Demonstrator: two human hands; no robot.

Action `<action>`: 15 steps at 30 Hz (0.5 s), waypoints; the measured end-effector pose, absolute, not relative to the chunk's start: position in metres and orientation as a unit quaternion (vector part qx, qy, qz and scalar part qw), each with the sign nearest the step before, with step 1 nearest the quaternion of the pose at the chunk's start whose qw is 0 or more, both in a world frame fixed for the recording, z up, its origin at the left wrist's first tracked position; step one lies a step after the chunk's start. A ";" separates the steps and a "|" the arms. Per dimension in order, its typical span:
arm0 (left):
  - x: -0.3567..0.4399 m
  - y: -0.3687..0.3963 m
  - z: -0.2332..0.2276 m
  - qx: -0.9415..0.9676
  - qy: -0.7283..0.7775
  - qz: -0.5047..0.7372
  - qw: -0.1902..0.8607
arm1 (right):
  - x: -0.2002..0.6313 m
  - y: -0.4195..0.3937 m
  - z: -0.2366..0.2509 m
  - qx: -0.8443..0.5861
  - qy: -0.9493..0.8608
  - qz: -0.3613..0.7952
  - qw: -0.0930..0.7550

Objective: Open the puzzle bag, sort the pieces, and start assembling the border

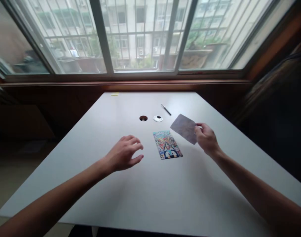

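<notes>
Between finger and thumb, my right hand (206, 138) grips a thin grey sheet (183, 128) by its right edge, tilted above the table. What the sheet is made of I cannot make out. A flat rectangular card (167, 144) with a colourful mosaic-like picture lies on the table, left of and nearer than the sheet. To the card's left, my left hand (127, 153) hovers with fingers apart and nothing in them. Beyond the sheet lies a slim dark pen-like tool (166, 109) with a silvery tip.
The white table (116, 197) has a round hole (143, 118) with a round silvery cover (157, 118) beside it. Yellow strips (115, 94) lie at the far left edge. A barred window (140, 39) stands behind. A dark-clothed person (281, 108) is at the right.
</notes>
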State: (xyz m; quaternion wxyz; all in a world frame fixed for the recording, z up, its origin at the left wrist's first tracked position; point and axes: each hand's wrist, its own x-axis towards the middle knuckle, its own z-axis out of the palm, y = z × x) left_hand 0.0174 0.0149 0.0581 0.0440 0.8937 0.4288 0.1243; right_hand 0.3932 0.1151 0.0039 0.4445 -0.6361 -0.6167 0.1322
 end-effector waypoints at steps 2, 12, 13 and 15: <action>0.055 0.040 0.048 0.895 0.432 0.078 0.076 | 0.408 0.120 0.003 -0.655 -0.589 0.131 0.454; 0.139 0.099 0.021 0.853 0.499 0.026 0.153 | 0.435 0.109 -0.004 -0.673 -0.579 0.117 0.445; 0.143 0.103 0.021 0.850 0.503 0.014 0.155 | 0.435 0.109 -0.004 -0.671 -0.584 0.111 0.443; 0.147 0.109 0.022 0.851 0.503 -0.001 0.150 | 0.433 0.109 0.000 -0.666 -0.596 0.097 0.438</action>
